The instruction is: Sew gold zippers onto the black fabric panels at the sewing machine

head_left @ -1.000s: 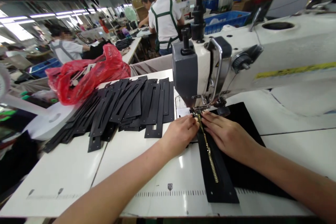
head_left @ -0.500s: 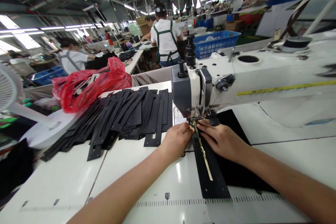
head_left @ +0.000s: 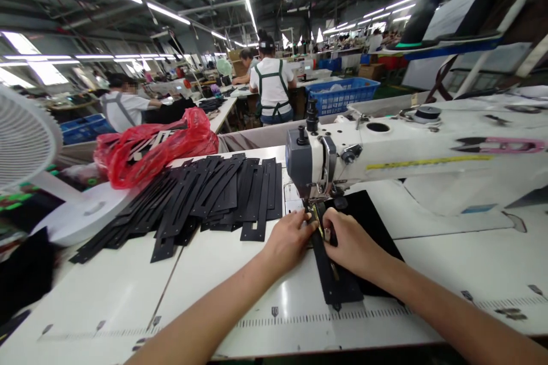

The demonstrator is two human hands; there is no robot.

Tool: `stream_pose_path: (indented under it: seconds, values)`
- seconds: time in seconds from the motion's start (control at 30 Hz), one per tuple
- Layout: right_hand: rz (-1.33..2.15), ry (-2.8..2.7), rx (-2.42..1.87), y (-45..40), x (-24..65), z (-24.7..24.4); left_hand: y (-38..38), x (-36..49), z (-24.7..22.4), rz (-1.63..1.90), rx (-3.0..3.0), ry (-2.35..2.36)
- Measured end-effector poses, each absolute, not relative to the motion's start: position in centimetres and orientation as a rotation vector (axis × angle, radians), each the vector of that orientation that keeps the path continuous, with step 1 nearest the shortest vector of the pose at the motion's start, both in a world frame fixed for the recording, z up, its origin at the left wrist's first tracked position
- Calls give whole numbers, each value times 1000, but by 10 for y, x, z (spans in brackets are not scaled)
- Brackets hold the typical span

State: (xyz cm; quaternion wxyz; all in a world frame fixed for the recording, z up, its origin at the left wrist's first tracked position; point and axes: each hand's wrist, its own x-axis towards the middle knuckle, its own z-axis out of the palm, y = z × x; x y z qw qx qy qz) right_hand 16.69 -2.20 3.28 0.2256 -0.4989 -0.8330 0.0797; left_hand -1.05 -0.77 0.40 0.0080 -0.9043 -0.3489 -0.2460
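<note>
Under the needle of the white sewing machine (head_left: pixel 309 185) lies a black slotted panel (head_left: pixel 338 291), with a gold-toothed zipper (head_left: pixel 319 218) along its opening. At the panel's left edge, close to the presser foot, my left hand (head_left: pixel 291 238) has its fingertips closed on the material. My right hand (head_left: pixel 351 242) is on the other side, fingers curled in and thumb pressed against them, gripping the zipper; its fingertips are partly hidden. Beneath that hand a larger black piece (head_left: pixel 377 228) lies flat on the machine bed.
Left of the machine is a heap of black slotted panels (head_left: pixel 205 194). Behind it sits a red plastic bag (head_left: pixel 171 148), near a white fan (head_left: pixel 25 137). Pink-handled snips (head_left: pixel 509 144) rest on the machine arm. A co-worker (head_left: pixel 273 82) and a blue crate (head_left: pixel 342 94) are beyond.
My right hand has gone from lying flat with fingers stretched to a curled grip on the zipper. The zipper's lower part looks turned over. My left hand stays at the panel; the view has shifted.
</note>
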Motion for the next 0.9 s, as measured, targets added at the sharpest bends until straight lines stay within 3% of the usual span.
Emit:
stream_pose_path:
  seconds: [0.37, 0.9]
  values:
    - [-140, -2500, -1100, -56, 186, 3, -43, -1, 5, -824, -2757, -1067]
    - [-201, -2467, -1089, -35, 181, 3, -22, -1, 7, -834, -2731, -1055]
